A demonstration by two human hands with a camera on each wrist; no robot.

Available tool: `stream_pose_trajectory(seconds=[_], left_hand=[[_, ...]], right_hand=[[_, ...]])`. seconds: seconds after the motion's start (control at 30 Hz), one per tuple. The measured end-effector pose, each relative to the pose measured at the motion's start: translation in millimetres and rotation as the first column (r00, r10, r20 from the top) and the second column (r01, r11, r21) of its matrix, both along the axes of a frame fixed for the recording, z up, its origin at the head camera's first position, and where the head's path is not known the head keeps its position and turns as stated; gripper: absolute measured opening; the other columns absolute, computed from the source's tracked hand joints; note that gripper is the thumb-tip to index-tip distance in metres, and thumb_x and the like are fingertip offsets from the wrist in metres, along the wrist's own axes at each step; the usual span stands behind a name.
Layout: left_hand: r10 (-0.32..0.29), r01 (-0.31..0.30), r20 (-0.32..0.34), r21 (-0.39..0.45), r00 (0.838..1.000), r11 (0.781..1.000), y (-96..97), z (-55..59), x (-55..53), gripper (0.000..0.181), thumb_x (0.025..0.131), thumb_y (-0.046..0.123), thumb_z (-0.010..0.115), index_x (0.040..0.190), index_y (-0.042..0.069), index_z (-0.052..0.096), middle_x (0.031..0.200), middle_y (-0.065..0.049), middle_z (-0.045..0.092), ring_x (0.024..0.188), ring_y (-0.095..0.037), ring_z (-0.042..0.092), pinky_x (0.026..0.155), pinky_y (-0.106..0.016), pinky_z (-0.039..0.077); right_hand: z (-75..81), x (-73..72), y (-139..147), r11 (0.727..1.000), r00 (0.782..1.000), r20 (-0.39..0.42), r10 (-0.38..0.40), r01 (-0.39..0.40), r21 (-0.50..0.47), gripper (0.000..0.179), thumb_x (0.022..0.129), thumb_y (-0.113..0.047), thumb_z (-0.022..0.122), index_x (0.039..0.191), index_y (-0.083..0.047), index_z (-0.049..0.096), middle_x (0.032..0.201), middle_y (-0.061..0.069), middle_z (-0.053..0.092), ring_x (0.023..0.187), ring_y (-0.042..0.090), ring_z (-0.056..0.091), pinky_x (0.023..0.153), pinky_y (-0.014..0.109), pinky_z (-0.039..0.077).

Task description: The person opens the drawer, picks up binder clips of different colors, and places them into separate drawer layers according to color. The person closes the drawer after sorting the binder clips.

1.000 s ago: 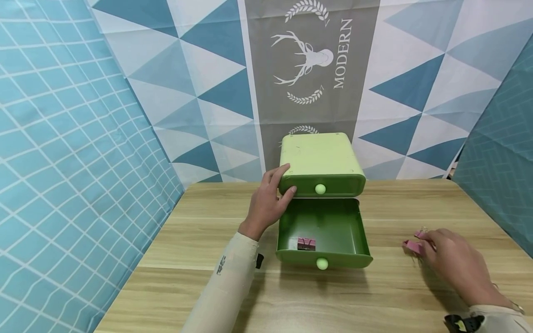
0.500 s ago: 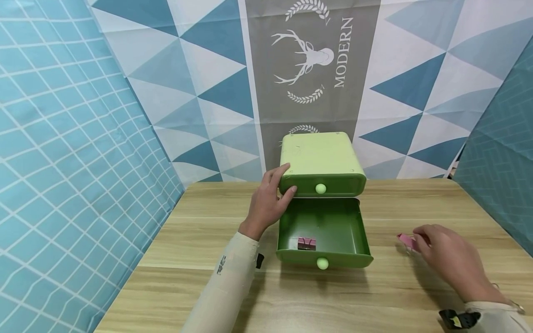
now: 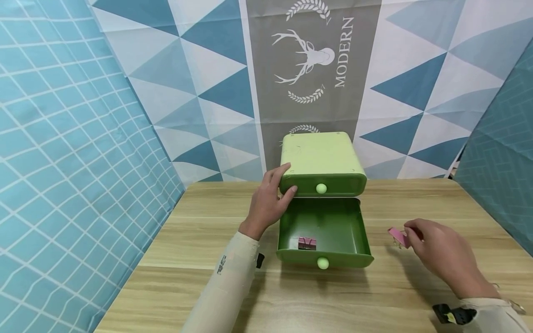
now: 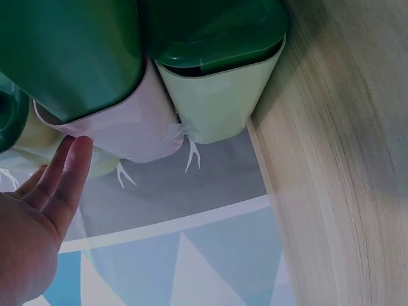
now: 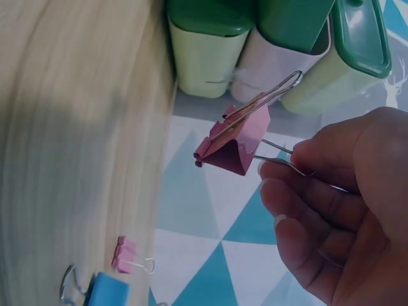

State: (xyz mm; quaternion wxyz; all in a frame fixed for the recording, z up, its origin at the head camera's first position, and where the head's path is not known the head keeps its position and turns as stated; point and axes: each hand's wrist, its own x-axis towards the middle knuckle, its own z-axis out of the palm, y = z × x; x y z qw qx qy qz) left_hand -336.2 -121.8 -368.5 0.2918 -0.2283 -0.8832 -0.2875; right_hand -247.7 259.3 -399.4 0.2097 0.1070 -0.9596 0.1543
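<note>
A small green drawer unit (image 3: 322, 155) stands toward the back of the table, its middle drawer (image 3: 329, 231) pulled out. Inside that drawer, near the front left, lies a dark pink binder clip (image 3: 306, 243). My left hand (image 3: 266, 203) rests on the unit's upper left front corner, thumb at the front and fingers near the top edge; the left wrist view has these fingers fairly straight against its side. To the right of the drawer, my right hand (image 3: 443, 254) pinches a wire handle of a pink binder clip (image 5: 239, 140), raised above the table.
Another pink binder clip (image 5: 124, 255) and a blue binder clip (image 5: 108, 292) lie on the wooden table (image 3: 200, 259), seen in the right wrist view. A patterned cloth (image 3: 220, 83) hangs behind the unit, and a blue checked cloth (image 3: 83, 185) borders the left side.
My right hand has taken the pink binder clip up off the table and moved it left, toward the open drawer. The left hand and the drawer unit have stayed in place.
</note>
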Motion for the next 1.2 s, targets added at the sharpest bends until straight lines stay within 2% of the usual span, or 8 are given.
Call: stream_pose_trajectory(seconds=[0.3, 0.6, 0.97, 1.2], left_hand=[[-0.003, 0.003, -0.001, 0.005, 1.000, 1.000, -0.7, -2.3, 0.0, 0.061, 0.101, 0.039, 0.058, 0.156, 0.034, 0.031, 0.140, -0.010, 0.047, 0.062, -0.010, 0.056, 0.056, -0.032, 0.046], [-0.001, 0.001, -0.005, 0.006, 1.000, 1.000, -0.3, -2.7, -0.3, 0.062, 0.101, 0.039, 0.059, 0.156, 0.034, 0.031, 0.140, -0.010, 0.048, 0.061, -0.009, 0.055, 0.055, -0.032, 0.046], [0.002, -0.002, 0.004, 0.009, 1.000, 1.000, 0.7, -1.1, 0.4, 0.062, 0.101, 0.039, 0.059, 0.156, 0.035, 0.031, 0.140, -0.010, 0.047, 0.062, -0.010, 0.056, 0.056, -0.032, 0.047], [0.001, -0.001, -0.001, 0.011, 1.000, 1.000, 0.6, -2.5, -0.2, 0.062, 0.101, 0.039, 0.059, 0.156, 0.034, 0.032, 0.139, -0.010, 0.048, 0.063, -0.010, 0.056, 0.056, -0.031, 0.047]], right_hand=[[7.2, -0.9, -13.8, 1.000, 0.999, -0.032, 0.006, -0.006, -0.009, 0.015, 0.091, -0.013, 0.069, 0.100, -0.001, 0.073, 0.080, 0.007, 0.070, 0.059, 0.012, 0.051, 0.052, 0.034, 0.042], [9.4, -1.3, -21.5, 0.998, 0.997, -0.069, 0.034, -0.037, -0.043, 0.012, 0.093, -0.013, 0.069, 0.098, -0.003, 0.073, 0.070, -0.007, 0.063, 0.057, 0.009, 0.048, 0.053, 0.034, 0.043], [20.9, -0.4, -35.7, 0.995, 0.984, -0.171, 0.052, -0.067, -0.080, 0.007, 0.092, -0.011, 0.069, 0.096, -0.006, 0.072, 0.069, -0.007, 0.062, 0.055, 0.009, 0.049, 0.049, 0.030, 0.040], [33.3, 3.2, -47.3, 0.992, 0.971, -0.229, 0.065, -0.088, -0.090, 0.009, 0.091, -0.010, 0.071, 0.098, -0.007, 0.074, 0.076, -0.004, 0.067, 0.057, 0.008, 0.049, 0.049, 0.031, 0.040]])
